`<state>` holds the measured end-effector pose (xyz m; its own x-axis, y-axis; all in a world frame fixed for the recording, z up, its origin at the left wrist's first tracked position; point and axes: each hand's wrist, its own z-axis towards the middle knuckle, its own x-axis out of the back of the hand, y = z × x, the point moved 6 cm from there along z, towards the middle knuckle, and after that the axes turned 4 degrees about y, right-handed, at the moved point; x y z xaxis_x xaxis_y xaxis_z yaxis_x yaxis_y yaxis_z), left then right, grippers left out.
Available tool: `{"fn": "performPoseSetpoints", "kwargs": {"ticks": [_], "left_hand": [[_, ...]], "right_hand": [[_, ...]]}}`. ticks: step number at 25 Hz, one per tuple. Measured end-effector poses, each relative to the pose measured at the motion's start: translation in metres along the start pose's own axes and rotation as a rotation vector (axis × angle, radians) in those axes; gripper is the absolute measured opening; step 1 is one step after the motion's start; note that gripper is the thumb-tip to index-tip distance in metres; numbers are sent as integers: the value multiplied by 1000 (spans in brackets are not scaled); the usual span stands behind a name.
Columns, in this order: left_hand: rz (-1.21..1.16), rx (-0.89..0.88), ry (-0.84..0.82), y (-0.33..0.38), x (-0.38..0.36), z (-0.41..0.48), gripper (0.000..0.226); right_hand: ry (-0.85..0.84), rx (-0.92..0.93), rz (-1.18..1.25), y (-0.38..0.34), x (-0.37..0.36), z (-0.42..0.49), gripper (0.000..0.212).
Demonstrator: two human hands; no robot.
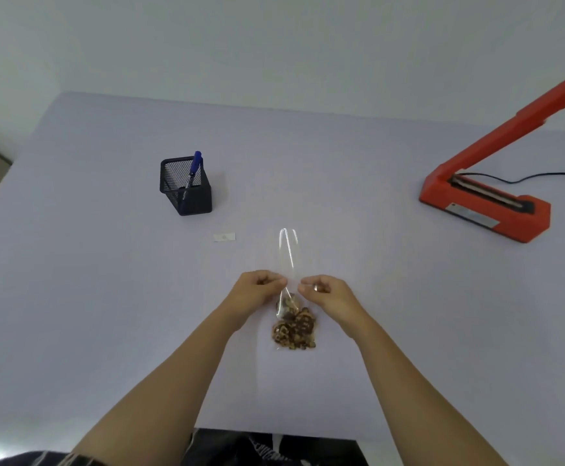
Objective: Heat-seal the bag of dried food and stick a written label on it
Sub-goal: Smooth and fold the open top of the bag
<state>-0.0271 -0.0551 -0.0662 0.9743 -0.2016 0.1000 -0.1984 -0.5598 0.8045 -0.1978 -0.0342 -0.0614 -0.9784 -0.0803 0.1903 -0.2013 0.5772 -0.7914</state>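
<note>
The clear bag [289,253] of dried food [294,329] lies on the pale surface [392,314] near the middle, close to the near edge. The left hand [257,290] and right hand [325,292] each pinch its neck from either side with curled fingers [276,282], just beyond the food, and the empty top stretches away. A small white label [224,237] lies flat to the far left of the bag, a black mesh holder [190,196] with a blue pen [195,166] stands beyond it, and the red heat sealer [486,203] sits far right with its arm raised.
</note>
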Motion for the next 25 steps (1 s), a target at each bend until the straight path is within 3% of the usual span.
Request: {"fn": "performPoseSetpoints", "kwargs": {"ticks": [4, 12, 16, 20, 25], "left_hand": [[-9, -25, -80, 2, -2, -7, 16], [103, -217, -40, 17, -6, -11, 20], [279, -390, 116, 17, -7, -16, 19], [183, -356, 137, 9, -5, -18, 21], [225, -342, 171, -1, 0, -19, 22]], "right_hand": [[-15, 54, 78, 0, -3, -5, 3], [73, 154, 106, -7, 5, -10, 5], [98, 169, 144, -2, 3, -14, 6], [15, 151, 49, 5, 1, -13, 19], [46, 204, -61, -2, 0, -12, 14]]}}
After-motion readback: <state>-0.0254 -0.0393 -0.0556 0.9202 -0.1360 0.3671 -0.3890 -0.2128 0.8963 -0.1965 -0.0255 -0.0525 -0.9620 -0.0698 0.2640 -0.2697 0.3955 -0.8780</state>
